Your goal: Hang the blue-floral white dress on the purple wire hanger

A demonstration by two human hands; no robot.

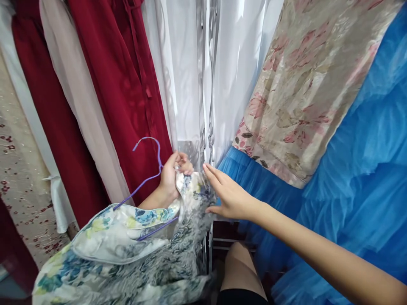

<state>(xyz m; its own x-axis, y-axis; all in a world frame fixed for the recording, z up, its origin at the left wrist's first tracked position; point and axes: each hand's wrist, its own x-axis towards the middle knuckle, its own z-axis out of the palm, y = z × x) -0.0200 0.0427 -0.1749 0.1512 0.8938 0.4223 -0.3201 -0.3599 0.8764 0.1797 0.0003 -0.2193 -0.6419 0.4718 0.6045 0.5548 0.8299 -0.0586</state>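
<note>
A floral dress in white, blue and yellow, with a ruffled grey-green part, hangs low in front of me. A purple wire hanger runs into its neckline, its hook free at the top left. My left hand is closed at the dress's shoulder edge, its fingers curled over the cloth beside the hanger. At the garment's right side is my right hand, fingers stretched out and thumb apart. It is close to the cloth; whether it touches is blurred.
Dark red dresses and a pale pink one hang at left. White curtains and thin metal bars stand behind. A beige floral skirt and blue tulle fill the right. My knee shows below.
</note>
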